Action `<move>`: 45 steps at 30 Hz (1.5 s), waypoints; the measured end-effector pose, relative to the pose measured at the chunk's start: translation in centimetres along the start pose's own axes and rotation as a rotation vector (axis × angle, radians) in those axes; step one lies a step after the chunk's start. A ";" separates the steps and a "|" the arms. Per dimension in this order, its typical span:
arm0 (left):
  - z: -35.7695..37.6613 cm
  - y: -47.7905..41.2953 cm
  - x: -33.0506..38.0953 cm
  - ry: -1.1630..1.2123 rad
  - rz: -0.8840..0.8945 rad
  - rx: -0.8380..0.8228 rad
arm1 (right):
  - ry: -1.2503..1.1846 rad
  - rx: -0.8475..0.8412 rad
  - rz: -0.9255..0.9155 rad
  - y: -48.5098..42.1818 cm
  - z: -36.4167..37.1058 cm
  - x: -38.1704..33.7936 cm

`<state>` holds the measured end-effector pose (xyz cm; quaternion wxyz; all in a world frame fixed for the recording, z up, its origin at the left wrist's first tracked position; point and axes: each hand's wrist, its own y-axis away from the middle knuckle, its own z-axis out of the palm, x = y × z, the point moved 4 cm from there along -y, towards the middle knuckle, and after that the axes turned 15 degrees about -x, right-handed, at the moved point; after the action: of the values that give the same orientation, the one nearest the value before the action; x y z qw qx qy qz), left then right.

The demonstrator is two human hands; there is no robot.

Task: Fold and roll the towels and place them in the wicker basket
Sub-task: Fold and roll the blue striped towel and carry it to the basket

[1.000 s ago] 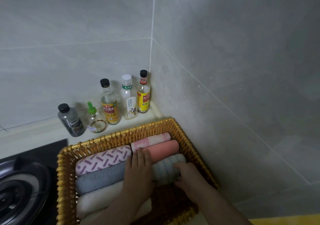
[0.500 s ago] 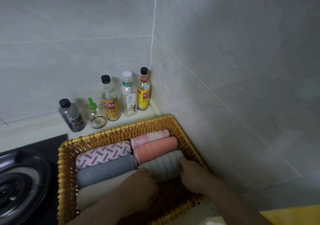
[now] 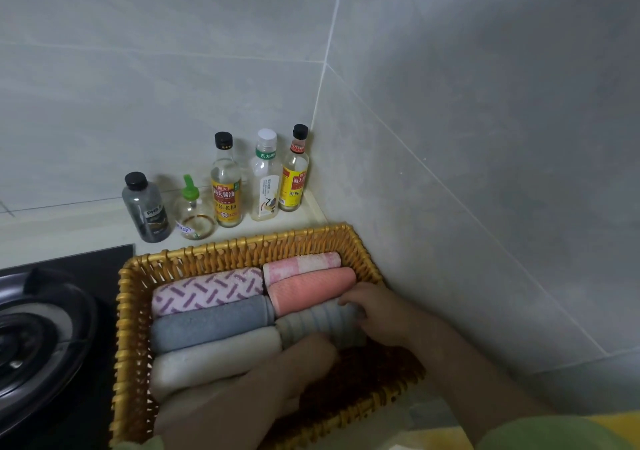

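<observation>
counter [image 3: 69,231]: pale, in tiled corner, stove [image 3: 41,328] at left
bottles [image 3: 227,186]: five, along back wall [image 3: 138,85]
wicker basket [image 3: 242,247]: six rolled towels [image 3: 207,323] showing, two columns of three
striped towel [image 3: 311,325]: front right, in basket
right hand [image 3: 377,307]: fingers curled over its far end
left hand [image 3: 304,356]: against its near side; grip unclear

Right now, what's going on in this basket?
A person is settling a rolled striped towel into the wicker basket. The right hand holds its right end, and the left hand rests against its near side. Other rolls already lie packed: purple-patterned roll, grey roll and cream roll on the left, pink checked roll and salmon roll behind it.
</observation>
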<state>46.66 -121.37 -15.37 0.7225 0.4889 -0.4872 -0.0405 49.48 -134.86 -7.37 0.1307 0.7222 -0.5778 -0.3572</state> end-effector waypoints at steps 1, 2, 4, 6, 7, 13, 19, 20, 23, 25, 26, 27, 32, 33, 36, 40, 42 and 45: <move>0.4 -0.3 -0.3 0.390 -0.021 -0.023 | 0.011 0.006 -0.015 -0.2 -0.2 -0.1; 1.0 -0.3 -0.1 0.758 0.014 -0.058 | 0.023 0.015 -0.030 -0.3 -0.4 -0.1; 1.3 -0.6 -0.3 1.287 0.143 -0.042 | 0.032 0.017 -0.046 -0.6 -0.7 -0.4; 1.5 -0.6 -0.3 1.541 0.243 0.029 | 0.014 0.020 -0.105 -1.1 -1.0 -1.0; 1.5 -0.7 -0.1 1.632 0.269 0.063 | 0.022 0.041 -0.142 -1.5 -1.3 -1.4; 3.4 0.1 1.5 1.728 0.194 0.175 | 0.197 0.025 -0.104 -5.2 -2.6 -1.8; 2.8 -0.5 3.2 2.026 0.321 0.073 | 0.253 -0.058 -0.116 -7.1 -2.2 -0.9; 2.8 -0.6 3.3 2.091 0.368 0.031 | 0.261 -0.046 -0.117 -7.3 -2.4 -0.9; 2.8 -0.9 3.3 2.100 0.451 -0.053 | 0.256 -0.089 -0.103 -7.9 -2.7 -1.0; 2.7 -1.0 3.2 2.100 0.465 -0.042 | 0.274 -0.151 -0.110 -8.3 -2.8 -1.0; 2.6 -1.0 3.1 2.101 0.471 -0.026 | 0.272 -0.162 -0.107 -8.4 -3.0 -0.9; 2.5 -0.9 3.1 2.107 0.480 -0.008 | 0.262 -0.153 -0.100 -8.6 -3.2 -0.9; 2.6 -0.3 3.4 2.187 0.502 0.149 | 0.186 -0.051 -0.056 -9.4 -4.2 -1.0; 2.8 -0.4 3.5 2.177 0.499 0.185 | 0.199 -0.057 -0.055 -9.6 -4.3 -1.2; 3.2 -0.9 3.4 2.198 0.484 0.185 | 0.261 -0.101 -0.051 -10.3 -4.0 -1.6; 3.0 -1.0 4.1 2.196 0.518 0.126 | 0.282 -0.131 -0.042 -11.1 -3.3 -1.5; 2.7 -1.0 4.5 2.207 0.563 0.148 | 0.265 -0.135 -0.029 -11.3 -3.0 -1.4; 2.9 -1.7 4.4 2.215 0.534 0.139 | 0.279 -0.141 -0.038 -11.5 -3.2 -1.3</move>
<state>47.58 -126.55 -13.59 0.7122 0.1756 0.3284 0.5951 60.05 -130.90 -11.55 0.2530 0.7646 -0.5138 -0.2956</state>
